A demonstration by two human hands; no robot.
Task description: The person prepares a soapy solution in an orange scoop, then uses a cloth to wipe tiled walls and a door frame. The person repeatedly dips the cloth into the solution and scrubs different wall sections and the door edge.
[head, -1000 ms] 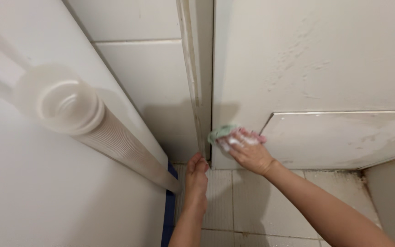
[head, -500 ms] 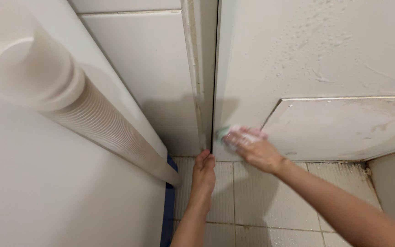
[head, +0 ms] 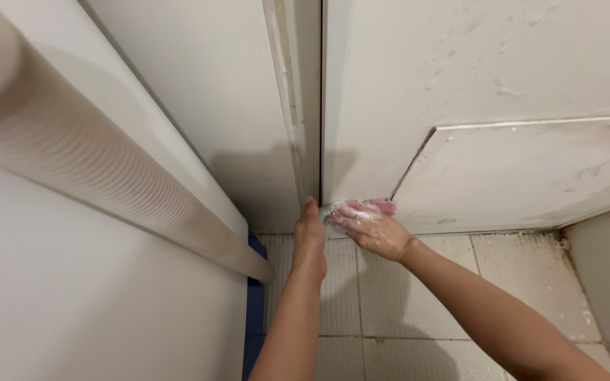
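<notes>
My right hand presses a soapy sponge, pink and green under the foam, against the bottom corner of a white door. Its fingers are closed over the sponge. My left hand lies flat with its fingers straight, its fingertips touching the door's lower edge by the gap at the frame. Both forearms reach in from the bottom of the view.
A white ribbed hose runs diagonally down the left over a white panel. A raised, stained panel sits low on the door. Beige floor tiles lie below, with grime in the right corner. A blue edge shows beside the white panel.
My right hand and the sponge have slid lower down the door edge toward the floor. The view has moved closer and the hose's open end has left the frame.
</notes>
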